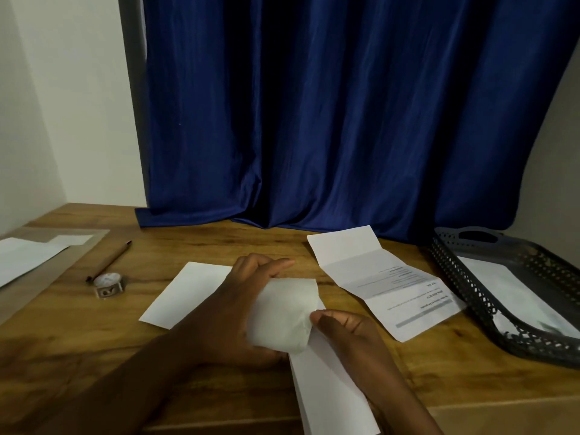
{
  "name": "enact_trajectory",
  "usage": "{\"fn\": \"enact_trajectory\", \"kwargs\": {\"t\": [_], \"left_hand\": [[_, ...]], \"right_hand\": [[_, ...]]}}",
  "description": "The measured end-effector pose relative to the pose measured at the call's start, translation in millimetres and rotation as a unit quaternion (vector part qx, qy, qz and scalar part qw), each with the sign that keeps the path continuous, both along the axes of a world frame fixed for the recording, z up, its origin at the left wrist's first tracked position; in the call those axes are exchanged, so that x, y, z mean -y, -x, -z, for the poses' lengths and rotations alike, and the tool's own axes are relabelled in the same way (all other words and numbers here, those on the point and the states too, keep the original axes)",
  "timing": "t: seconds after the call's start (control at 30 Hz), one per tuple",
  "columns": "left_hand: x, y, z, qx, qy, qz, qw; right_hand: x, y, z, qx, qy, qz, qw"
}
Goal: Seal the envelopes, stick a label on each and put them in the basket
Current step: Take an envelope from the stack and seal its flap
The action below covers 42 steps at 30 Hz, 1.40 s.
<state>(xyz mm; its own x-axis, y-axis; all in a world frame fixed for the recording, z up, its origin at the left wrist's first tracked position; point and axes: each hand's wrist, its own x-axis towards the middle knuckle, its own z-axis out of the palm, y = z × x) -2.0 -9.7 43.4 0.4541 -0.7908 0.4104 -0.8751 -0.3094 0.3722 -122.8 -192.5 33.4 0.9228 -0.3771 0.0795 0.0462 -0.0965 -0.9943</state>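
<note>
- Current state: the left hand [241, 309] is curled around a small pale sheet [284, 312], apparently a label or its backing; which of the two cannot be told. The right hand [348, 337] pinches the lower right corner of that sheet between thumb and fingers.
- Location of work items: one envelope [329, 390] lies on the desk [78, 340] directly below both hands and runs toward the near edge. A second envelope [188, 293] lies flat behind the left wrist.
- Risk, curling: the pale sheet is already bowed in the grip. If it is adhesive, it may fold onto itself or cling to the fingers, and would then go down creased.
- Risk, skewed placement: neither hand holds the lower envelope down. It may slide under pressure, leaving the label crooked.
- Risk, omitted step: whether either envelope flap is sealed cannot be seen. Labelling first could leave an envelope unsealed.
- Risk, mix-up: an unfolded printed letter [389, 284] lies just beside the work area and could be taken up with an envelope.
- Container: the dark perforated basket [464, 277] stands at the right desk edge. It holds at least one white envelope [514, 296] lying flat; further contents near its front corner are too blurred to identify.
- Nearby items: a tape roll [108, 285] and a pen [110, 260] lie to the left.
</note>
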Motion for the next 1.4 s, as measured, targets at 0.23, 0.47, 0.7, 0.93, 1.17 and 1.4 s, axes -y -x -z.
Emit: {"fn": "enact_trajectory", "kwargs": {"t": [0.23,0.47,0.7,0.93,1.17,1.4], "left_hand": [[3.3,3.6,3.5,0.049,-0.047,0.022,0.997],[5.5,8.1,5.5,0.028,-0.045,0.037,0.998],[4.7,8.6,5.1,0.019,-0.012,0.045,0.999],[3.9,9.7,3.4,0.104,-0.022,0.026,0.994],[4.8,10.1,3.8,0.137,-0.024,0.024,0.99],[5.5,7.0,6.3,0.122,0.021,0.03,0.992]], "right_hand": [[0.2,3.0,14.7,0.01,0.04,-0.032,0.999],[-5.4,7.2,9.6,0.015,0.044,-0.05,0.998],[-3.3,8.7,11.8,0.007,0.006,-0.059,0.998],[-4.8,6.1,10.1,-0.012,0.018,-0.045,0.999],[-13.1,-4.5,3.9,-0.061,0.04,-0.015,0.997],[-13.8,-9.6,6.7,-0.052,0.058,0.006,0.997]]}}
